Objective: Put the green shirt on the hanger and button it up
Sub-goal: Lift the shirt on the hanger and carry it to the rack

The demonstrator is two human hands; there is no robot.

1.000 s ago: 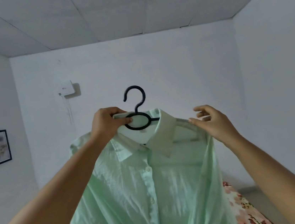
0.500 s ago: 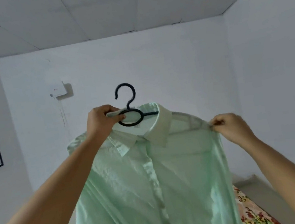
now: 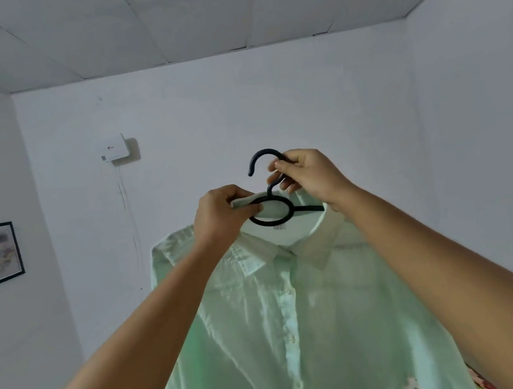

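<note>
Pale green shirt [image 3: 296, 318]: thin, soft, likely light; hangs mid-air on black plastic hanger [image 3: 275, 216], placket closed. Left hand [image 3: 222, 213] pinches collar and hanger loop together. Right hand [image 3: 305, 172] grips the stiff hook, judged the firmest place to hold.

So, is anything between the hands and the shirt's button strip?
Nothing visible. The left hand and right hand both hold the hanger up top; the green shirt hangs with its button strip uncovered below the collar.
</note>
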